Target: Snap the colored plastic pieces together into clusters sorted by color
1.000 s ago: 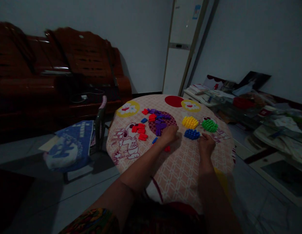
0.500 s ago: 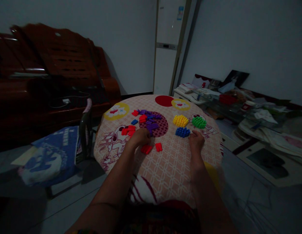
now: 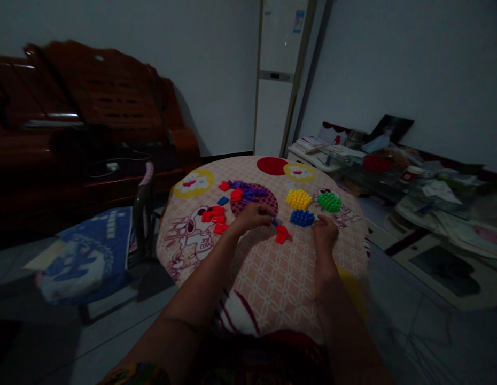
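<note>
On a round table (image 3: 272, 278) with a cartoon-print cloth lie loose red blocks (image 3: 215, 218) and purple blocks (image 3: 248, 191) at the far left. A yellow cluster (image 3: 299, 199), a green cluster (image 3: 329, 201) and a blue cluster (image 3: 302, 217) sit at the far right. My left hand (image 3: 252, 216) is curled over the cloth, its fingertips at a small blue piece beside red blocks (image 3: 281, 233). My right hand (image 3: 325, 232) rests closed on the cloth just right of the blue cluster; what it holds, if anything, is hidden.
A chair with a blue towel (image 3: 88, 256) stands left of the table. A dark wooden sofa (image 3: 72, 133) lines the left wall. A low glass table (image 3: 393, 176) piled with papers and clutter sits at the right. A tall white unit (image 3: 276, 80) stands in the corner.
My left hand moved right from the red pile toward the middle, and the red blocks now lie near the blue cluster. My right hand stayed in place.
</note>
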`<state>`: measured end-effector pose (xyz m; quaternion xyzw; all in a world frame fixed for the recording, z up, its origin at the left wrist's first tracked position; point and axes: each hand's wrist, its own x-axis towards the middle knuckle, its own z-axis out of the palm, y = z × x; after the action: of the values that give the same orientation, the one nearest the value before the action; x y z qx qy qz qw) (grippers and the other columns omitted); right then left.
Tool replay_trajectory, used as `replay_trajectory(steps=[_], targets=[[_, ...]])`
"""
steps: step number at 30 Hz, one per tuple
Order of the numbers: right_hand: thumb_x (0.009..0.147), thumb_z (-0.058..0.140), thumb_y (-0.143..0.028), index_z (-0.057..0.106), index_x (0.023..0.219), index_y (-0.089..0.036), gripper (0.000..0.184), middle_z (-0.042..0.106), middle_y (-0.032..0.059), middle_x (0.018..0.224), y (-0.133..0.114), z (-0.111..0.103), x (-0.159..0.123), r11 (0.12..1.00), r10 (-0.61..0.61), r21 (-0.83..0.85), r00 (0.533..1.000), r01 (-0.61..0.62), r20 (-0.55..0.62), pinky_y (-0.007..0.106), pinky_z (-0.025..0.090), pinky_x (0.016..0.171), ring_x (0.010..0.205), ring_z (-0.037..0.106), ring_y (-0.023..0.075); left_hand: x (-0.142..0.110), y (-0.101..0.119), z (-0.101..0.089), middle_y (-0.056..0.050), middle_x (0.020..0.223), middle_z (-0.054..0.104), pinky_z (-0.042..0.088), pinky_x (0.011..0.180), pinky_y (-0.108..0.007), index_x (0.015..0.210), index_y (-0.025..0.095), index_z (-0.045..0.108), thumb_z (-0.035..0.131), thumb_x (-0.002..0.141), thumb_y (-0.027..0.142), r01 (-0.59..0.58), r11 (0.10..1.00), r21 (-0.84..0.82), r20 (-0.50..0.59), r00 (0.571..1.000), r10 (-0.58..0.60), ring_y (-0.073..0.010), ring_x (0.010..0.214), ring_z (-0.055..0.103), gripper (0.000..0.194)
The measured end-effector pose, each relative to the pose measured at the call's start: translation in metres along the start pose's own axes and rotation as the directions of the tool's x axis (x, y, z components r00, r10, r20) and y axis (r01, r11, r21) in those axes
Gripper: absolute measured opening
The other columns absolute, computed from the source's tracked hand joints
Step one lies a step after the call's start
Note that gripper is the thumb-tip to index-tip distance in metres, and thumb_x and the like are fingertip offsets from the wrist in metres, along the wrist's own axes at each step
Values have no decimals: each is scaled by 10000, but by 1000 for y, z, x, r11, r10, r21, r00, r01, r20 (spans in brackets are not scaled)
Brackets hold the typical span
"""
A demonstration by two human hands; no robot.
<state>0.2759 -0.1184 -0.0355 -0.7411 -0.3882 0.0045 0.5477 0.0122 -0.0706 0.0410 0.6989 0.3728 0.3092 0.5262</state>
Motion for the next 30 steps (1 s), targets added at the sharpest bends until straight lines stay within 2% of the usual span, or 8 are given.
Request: replay_trajectory(steps=[3,6,10,13,15,21,25,30], targets=[[775,499,-325,733,877,-157,305,728,91,756,-10,-3,-4,997,-70,26,995,72,-68,318,495,680,693,647,226,-1,-8,1,-42,719,720,476,575,-215,869,108,748,710,644,217,0,997,-75,-49,999,-4,-135,619,639,252],[885,491,-430,699,815,-169,341,705,78,745,-30,-1,-21,952,-300,50,952,303,-68,295,479,683,678,615,192,-2,-17,0,-45,742,725,501,604,-240,872,118,733,733,631,253,-8,987,-162,-141,990,-16,-147,637,653,275],[930,545,-468,696,955,-167,337,700,86,848,-55,12,-50,795,-606,143,772,589,191,286,473,712,708,604,175,-4,-22,4,-32,719,707,505,612,-253,844,131,708,753,613,291,-7,963,-270,-224,973,-55,-142,617,644,285],[954,541,-416,683,950,-183,273,691,86,869,-60,19,-61,740,-663,164,665,652,344,287,466,733,766,617,189,-6,-20,6,-21,674,688,479,578,-244,807,133,700,751,607,297,-13,958,-286,-243,968,-59,-130,577,615,264],[970,516,-388,674,909,-185,264,681,78,838,-56,21,-61,745,-652,149,660,651,373,285,454,723,774,618,194,-6,-19,4,-14,646,681,474,569,-249,808,139,700,740,612,302,-22,957,-290,-276,959,-61,-133,564,604,257],[986,500,-413,678,877,-184,310,678,66,800,-50,18,-54,770,-622,100,707,630,335,266,426,681,728,609,177,-1,-25,-15,-7,694,693,512,641,-256,781,149,683,733,594,299,-100,917,-387,-436,896,-87,-129,629,603,245],[957,559,-480,702,948,-168,343,695,80,840,-58,22,-62,739,-661,147,665,657,348,268,441,693,743,627,180,-2,-31,-11,25,587,593,498,604,-239,731,143,632,737,646,337,-91,862,-499,-350,931,-104,-98,552,555,236],[985,500,-440,703,1041,-153,356,701,93,855,-61,24,-66,745,-659,145,687,651,306,282,457,710,761,639,192,-5,-30,8,-3,606,615,470,565,-215,726,133,607,745,727,355,-17,843,-537,-193,976,-103,-87,531,566,261]])
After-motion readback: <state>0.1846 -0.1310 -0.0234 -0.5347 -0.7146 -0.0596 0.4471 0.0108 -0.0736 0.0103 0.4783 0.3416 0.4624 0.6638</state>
